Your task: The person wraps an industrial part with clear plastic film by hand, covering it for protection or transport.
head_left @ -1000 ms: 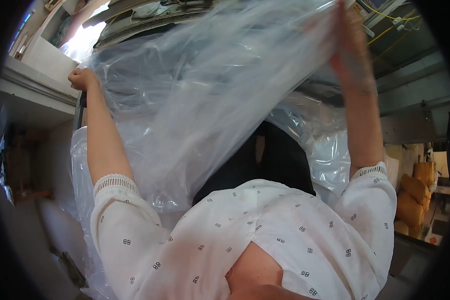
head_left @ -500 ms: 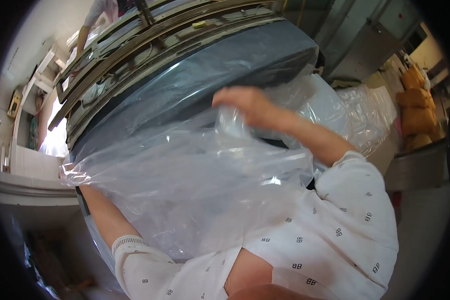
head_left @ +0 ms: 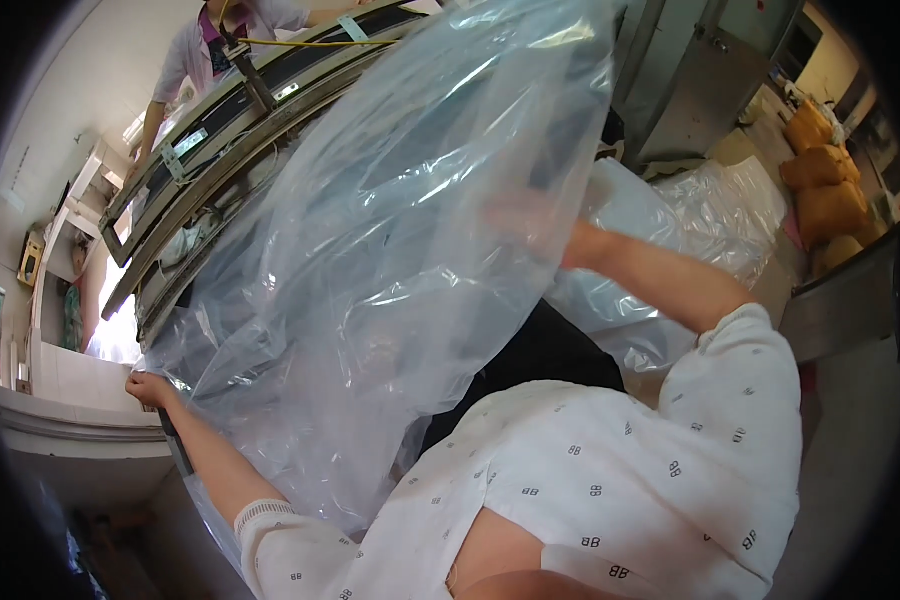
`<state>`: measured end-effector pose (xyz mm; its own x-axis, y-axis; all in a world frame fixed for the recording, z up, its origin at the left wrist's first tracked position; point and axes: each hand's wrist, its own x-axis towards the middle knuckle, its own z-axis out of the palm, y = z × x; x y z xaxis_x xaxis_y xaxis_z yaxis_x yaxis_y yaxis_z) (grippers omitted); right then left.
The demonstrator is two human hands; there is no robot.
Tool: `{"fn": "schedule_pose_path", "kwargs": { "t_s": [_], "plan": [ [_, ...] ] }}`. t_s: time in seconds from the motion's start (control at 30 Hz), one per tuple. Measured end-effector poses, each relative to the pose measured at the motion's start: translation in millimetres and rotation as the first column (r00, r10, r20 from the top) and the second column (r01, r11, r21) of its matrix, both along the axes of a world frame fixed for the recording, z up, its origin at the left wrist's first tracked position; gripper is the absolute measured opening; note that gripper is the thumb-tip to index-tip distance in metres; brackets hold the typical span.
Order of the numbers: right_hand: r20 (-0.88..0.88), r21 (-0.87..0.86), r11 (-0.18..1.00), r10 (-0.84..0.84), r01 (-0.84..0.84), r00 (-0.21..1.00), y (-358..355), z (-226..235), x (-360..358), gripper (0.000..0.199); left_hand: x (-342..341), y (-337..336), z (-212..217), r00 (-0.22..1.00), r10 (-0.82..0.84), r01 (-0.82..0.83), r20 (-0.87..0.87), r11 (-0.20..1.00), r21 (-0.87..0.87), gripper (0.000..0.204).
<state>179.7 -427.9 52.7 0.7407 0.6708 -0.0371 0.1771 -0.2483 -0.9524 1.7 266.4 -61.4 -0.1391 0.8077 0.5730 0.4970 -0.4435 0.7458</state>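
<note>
Two hands work one clear plastic bag (head_left: 390,260) — the left hand (head_left: 148,388) pinches its lower edge by the white ledge (head_left: 80,440); the right hand (head_left: 530,215), blurred behind the film, grip unclear. Judged mid-spread; next, open its mouth evenly.

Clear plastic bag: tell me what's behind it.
Through the clear plastic bag the right hand shows blurred, with long metal rails further back. Whatever sits lower behind the folds is hidden.
</note>
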Motion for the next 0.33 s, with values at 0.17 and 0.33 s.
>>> {"fn": "schedule_pose_path", "kwargs": {
  "t_s": [0.17, 0.33],
  "plan": [
    [-0.263, 0.261, 0.704, -0.607, 0.661, 0.75, -122, 6, 76, 0.04, -21, 21, -11, 0.999, -0.048, 0.048, -0.008, 0.999, 0.017, 0.028],
    [0.329, 0.408, 0.44, -0.888, 0.8, 0.321, -273, 152, 92, 0.046, 18, -19, 1, 0.918, -0.226, 0.264, -0.326, 0.961, 0.078, 0.029]
  ]
}}
